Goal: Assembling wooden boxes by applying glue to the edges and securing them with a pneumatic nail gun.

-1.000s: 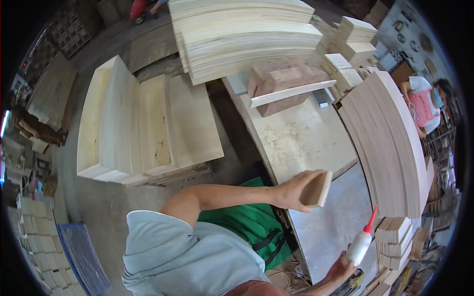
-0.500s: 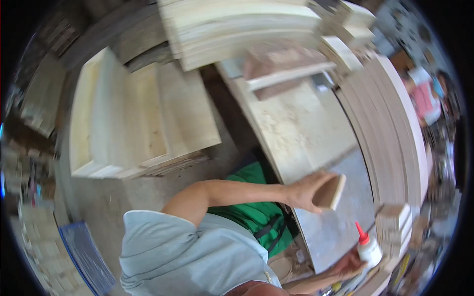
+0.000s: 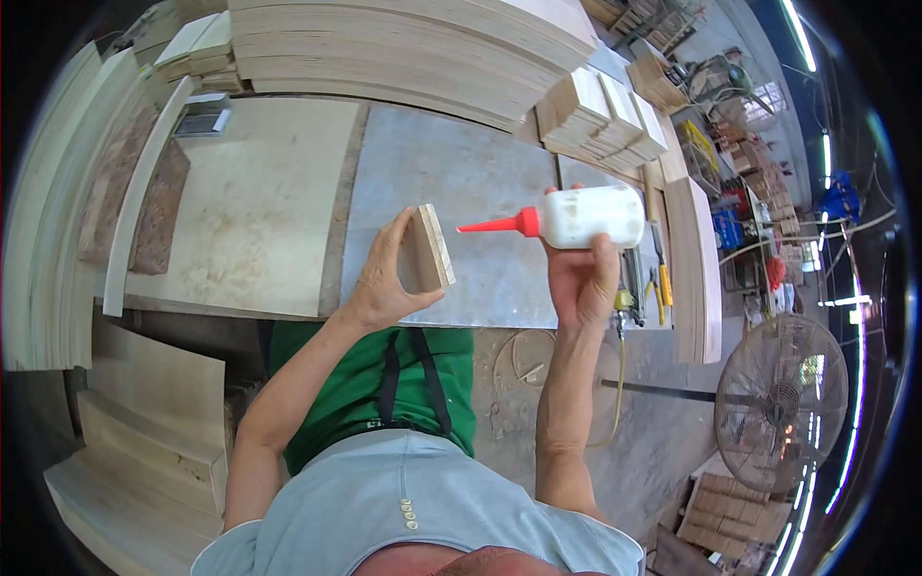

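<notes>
left hand (image 3: pixel 382 280) keeps its grip on the board (image 3: pixel 437 250), which is held by its ends above the grey part of the worktop (image 3: pixel 413 163), a narrow edge facing up. right hand (image 3: pixel 582 280) is wrapped round the white bottle (image 3: pixel 594 217), and the bottle is what has changed: half a second ago it was tipped nozzle up, off to the board's side; now it lies roughly level, its red nozzle (image 3: pixel 495 227) pointing left at the board. the view has swung round as well, so both hands now show over the worktop. nozzle tip and board are near each other but look apart; i judge them lined up. blocks (image 3: pixel 600 115) stand stacked beyond the bottle.
</notes>
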The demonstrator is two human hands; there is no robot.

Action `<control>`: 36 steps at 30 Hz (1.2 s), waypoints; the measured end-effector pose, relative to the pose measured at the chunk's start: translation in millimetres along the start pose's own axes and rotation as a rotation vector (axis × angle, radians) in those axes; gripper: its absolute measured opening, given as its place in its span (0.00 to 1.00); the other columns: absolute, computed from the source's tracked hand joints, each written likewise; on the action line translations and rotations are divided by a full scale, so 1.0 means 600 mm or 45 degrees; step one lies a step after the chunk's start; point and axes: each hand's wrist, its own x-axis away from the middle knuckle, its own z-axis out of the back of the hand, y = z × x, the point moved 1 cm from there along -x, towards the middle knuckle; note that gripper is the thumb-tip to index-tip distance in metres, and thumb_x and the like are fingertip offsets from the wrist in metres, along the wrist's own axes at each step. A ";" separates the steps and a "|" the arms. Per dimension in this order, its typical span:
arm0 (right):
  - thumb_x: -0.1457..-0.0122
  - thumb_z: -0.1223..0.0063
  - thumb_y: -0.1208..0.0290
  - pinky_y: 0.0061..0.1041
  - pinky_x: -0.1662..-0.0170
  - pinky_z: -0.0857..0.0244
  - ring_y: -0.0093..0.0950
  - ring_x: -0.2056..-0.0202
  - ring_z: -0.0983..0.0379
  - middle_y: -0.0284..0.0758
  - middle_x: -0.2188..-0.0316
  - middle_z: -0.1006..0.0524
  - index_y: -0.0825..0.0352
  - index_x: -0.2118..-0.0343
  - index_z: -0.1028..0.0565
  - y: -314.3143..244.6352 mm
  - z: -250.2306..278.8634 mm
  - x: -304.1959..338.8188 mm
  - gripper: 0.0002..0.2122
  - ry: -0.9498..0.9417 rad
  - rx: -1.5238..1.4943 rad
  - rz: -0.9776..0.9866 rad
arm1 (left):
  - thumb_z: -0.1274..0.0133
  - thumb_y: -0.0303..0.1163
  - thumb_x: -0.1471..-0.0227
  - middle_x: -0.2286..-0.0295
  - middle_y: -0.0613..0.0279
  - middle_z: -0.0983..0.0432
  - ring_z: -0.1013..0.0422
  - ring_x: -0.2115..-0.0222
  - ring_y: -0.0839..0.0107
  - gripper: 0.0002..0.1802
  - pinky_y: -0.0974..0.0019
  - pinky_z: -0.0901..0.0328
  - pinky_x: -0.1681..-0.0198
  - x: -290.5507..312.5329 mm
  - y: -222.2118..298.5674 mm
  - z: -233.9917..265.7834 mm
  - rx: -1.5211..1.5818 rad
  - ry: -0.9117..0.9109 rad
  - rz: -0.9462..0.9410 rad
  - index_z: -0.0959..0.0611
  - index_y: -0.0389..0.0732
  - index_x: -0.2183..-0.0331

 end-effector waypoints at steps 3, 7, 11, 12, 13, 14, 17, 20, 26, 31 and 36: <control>0.42 0.46 0.66 0.54 0.40 0.48 0.47 0.40 0.43 0.43 0.42 0.38 0.57 0.39 0.45 0.001 0.003 -0.003 0.30 -0.004 -0.062 -0.027 | 0.31 0.35 0.67 0.45 0.49 0.45 0.44 0.44 0.53 0.61 0.56 0.46 0.41 -0.013 -0.009 -0.013 -0.067 0.005 0.005 0.52 0.39 0.38; 0.41 0.48 0.65 0.52 0.41 0.45 0.46 0.41 0.41 0.42 0.43 0.37 0.60 0.40 0.44 0.012 0.013 -0.009 0.27 0.080 -0.164 -0.086 | 0.32 0.36 0.67 0.45 0.49 0.45 0.44 0.44 0.53 0.61 0.56 0.46 0.40 -0.016 -0.019 -0.012 -0.091 0.012 0.043 0.52 0.40 0.38; 0.40 0.50 0.65 0.51 0.42 0.42 0.45 0.42 0.39 0.42 0.44 0.35 0.63 0.41 0.43 0.022 0.013 -0.015 0.26 0.084 -0.186 -0.121 | 0.31 0.35 0.67 0.45 0.50 0.45 0.44 0.44 0.54 0.60 0.56 0.46 0.40 -0.012 -0.022 -0.008 -0.068 -0.017 0.057 0.51 0.41 0.39; 0.42 0.47 0.66 0.49 0.44 0.39 0.41 0.45 0.35 0.41 0.47 0.32 0.65 0.44 0.40 0.023 0.012 -0.015 0.24 0.113 -0.154 -0.108 | 0.31 0.35 0.67 0.45 0.50 0.45 0.44 0.44 0.54 0.60 0.56 0.46 0.40 -0.012 -0.022 -0.007 -0.073 -0.001 0.052 0.51 0.41 0.39; 0.43 0.44 0.68 0.48 0.47 0.35 0.36 0.49 0.31 0.40 0.50 0.30 0.67 0.47 0.37 0.024 0.012 -0.015 0.23 0.144 -0.122 -0.094 | 0.31 0.35 0.68 0.45 0.50 0.46 0.45 0.44 0.54 0.60 0.57 0.46 0.40 -0.012 -0.021 -0.007 -0.062 -0.008 0.051 0.51 0.41 0.39; 0.43 0.44 0.68 0.48 0.47 0.35 0.36 0.49 0.31 0.40 0.50 0.30 0.67 0.47 0.37 0.025 0.010 -0.015 0.23 0.144 -0.123 -0.096 | 0.31 0.35 0.68 0.45 0.51 0.46 0.45 0.44 0.55 0.60 0.57 0.46 0.40 -0.013 -0.021 -0.007 -0.049 -0.021 0.046 0.51 0.41 0.39; 0.44 0.44 0.67 0.47 0.43 0.39 0.39 0.45 0.34 0.41 0.47 0.31 0.65 0.43 0.40 0.022 0.003 -0.015 0.27 0.095 0.053 -0.058 | 0.31 0.35 0.68 0.45 0.51 0.46 0.45 0.43 0.55 0.60 0.57 0.46 0.40 -0.014 -0.022 -0.007 -0.045 -0.020 0.056 0.51 0.41 0.39; 0.47 0.40 0.70 0.45 0.44 0.37 0.37 0.47 0.32 0.42 0.47 0.31 0.67 0.44 0.39 0.018 -0.010 -0.021 0.28 0.080 0.129 -0.031 | 0.31 0.35 0.68 0.45 0.51 0.46 0.46 0.43 0.55 0.60 0.57 0.46 0.40 -0.014 -0.022 -0.008 -0.076 -0.022 0.041 0.51 0.42 0.39; 0.50 0.39 0.72 0.42 0.45 0.36 0.36 0.48 0.31 0.43 0.50 0.29 0.69 0.45 0.39 0.020 -0.043 -0.032 0.29 0.020 0.232 -0.017 | 0.32 0.33 0.67 0.45 0.52 0.48 0.44 0.44 0.57 0.60 0.55 0.45 0.40 -0.013 -0.023 -0.008 -0.080 -0.034 0.044 0.53 0.44 0.38; 0.51 0.38 0.74 0.39 0.47 0.34 0.34 0.51 0.29 0.42 0.52 0.27 0.70 0.48 0.35 0.026 -0.050 -0.038 0.27 0.050 0.353 0.019 | 0.31 0.34 0.67 0.45 0.52 0.48 0.44 0.44 0.57 0.61 0.55 0.45 0.40 -0.013 -0.023 -0.008 -0.095 -0.031 0.038 0.53 0.45 0.38; 0.51 0.37 0.76 0.36 0.49 0.32 0.32 0.53 0.28 0.40 0.54 0.26 0.71 0.50 0.33 0.035 -0.051 -0.041 0.25 0.017 0.356 0.046 | 0.31 0.35 0.67 0.45 0.52 0.48 0.44 0.44 0.57 0.61 0.55 0.45 0.40 -0.013 -0.024 -0.008 -0.097 -0.036 0.024 0.52 0.45 0.38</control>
